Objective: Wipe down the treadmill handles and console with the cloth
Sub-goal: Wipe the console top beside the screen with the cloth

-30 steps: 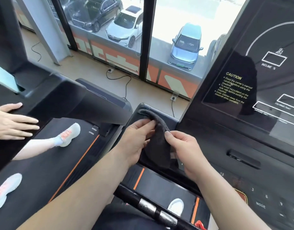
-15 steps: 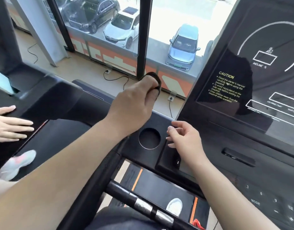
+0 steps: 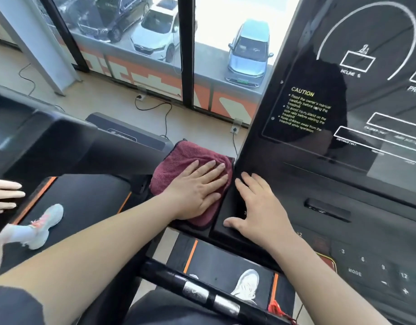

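Cloth (image 3: 179, 160), spread beneath the flat left hand (image 3: 197, 186), now hides the cup recess exposed earlier; the straight-fingered right hand (image 3: 256, 207) rests on the console (image 3: 343, 188) beside it.

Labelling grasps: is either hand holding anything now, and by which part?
Nothing is gripped. The left hand presses flat, fingers straight, on the middle of the cloth; the right hand lies flat on the bare console.
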